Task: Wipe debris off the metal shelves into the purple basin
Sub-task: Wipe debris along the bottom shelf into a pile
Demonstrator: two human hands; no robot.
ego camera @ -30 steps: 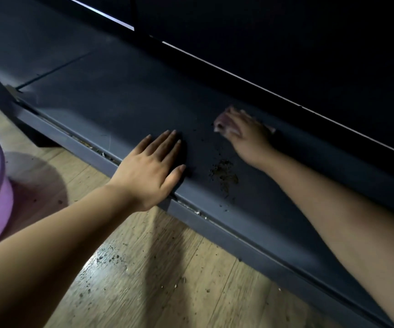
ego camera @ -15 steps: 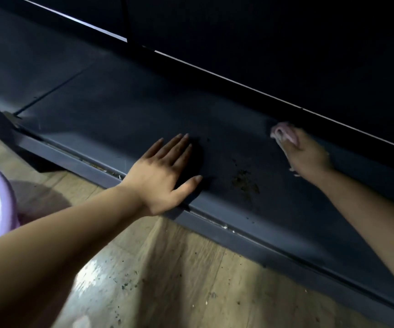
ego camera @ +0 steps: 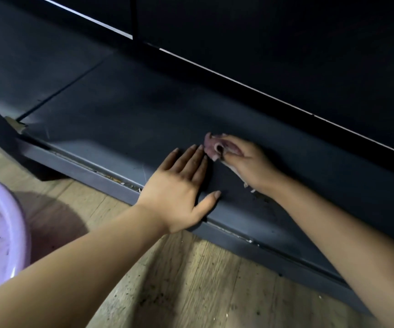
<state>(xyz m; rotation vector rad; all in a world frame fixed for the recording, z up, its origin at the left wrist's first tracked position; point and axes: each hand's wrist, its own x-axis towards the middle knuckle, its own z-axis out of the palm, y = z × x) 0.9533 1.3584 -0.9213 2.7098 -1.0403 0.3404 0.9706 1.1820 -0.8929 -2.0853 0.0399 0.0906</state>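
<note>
Metal shelf (ego camera: 125, 119), one; two hands; one pink cloth (ego camera: 211, 145); one purple basin (ego camera: 13, 223).

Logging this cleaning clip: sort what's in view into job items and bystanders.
Job items:
metal shelf
pink cloth, held by right hand
left hand, flat on the shelf
purple basin

Bystanders:
wooden floor
upper shelf edge
</note>
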